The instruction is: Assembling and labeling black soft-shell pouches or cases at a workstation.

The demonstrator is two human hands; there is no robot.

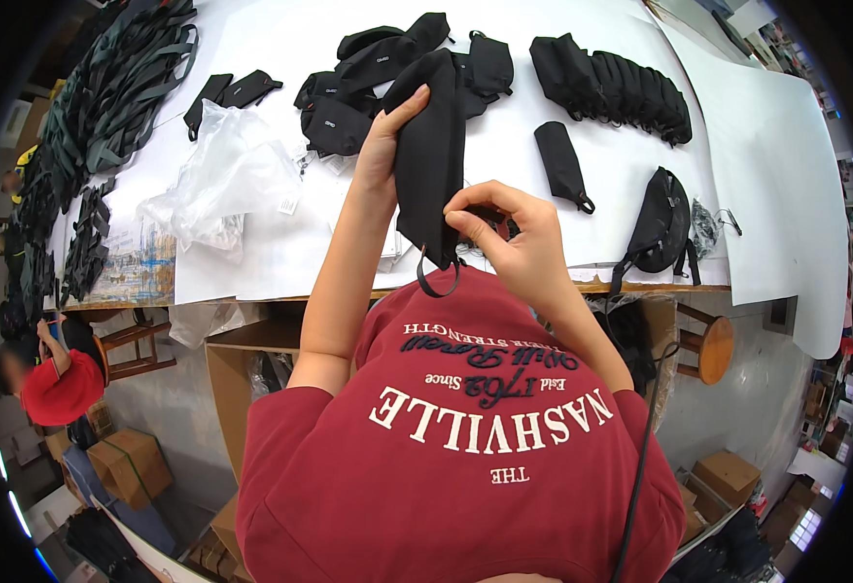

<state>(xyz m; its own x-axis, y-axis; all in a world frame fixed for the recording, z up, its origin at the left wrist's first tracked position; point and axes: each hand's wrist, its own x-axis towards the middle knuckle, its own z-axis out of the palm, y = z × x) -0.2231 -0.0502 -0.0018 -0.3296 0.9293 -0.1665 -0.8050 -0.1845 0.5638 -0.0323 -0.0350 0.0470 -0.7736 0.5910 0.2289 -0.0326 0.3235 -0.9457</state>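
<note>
Red shirt [465, 457] below — both hands, left [384, 146] and right [514, 238], pinching a black pouch [431, 155].

Light is bright and even, washing the white counter [582, 136] beyond the fingers [465, 219] nearly to glare, with only faint shadows under the black pouch [431, 146]. Focus is sharp around the fingers. Toward the rim, straight edges bow, detail smears, and a black fisheye border closes the corners.
</note>
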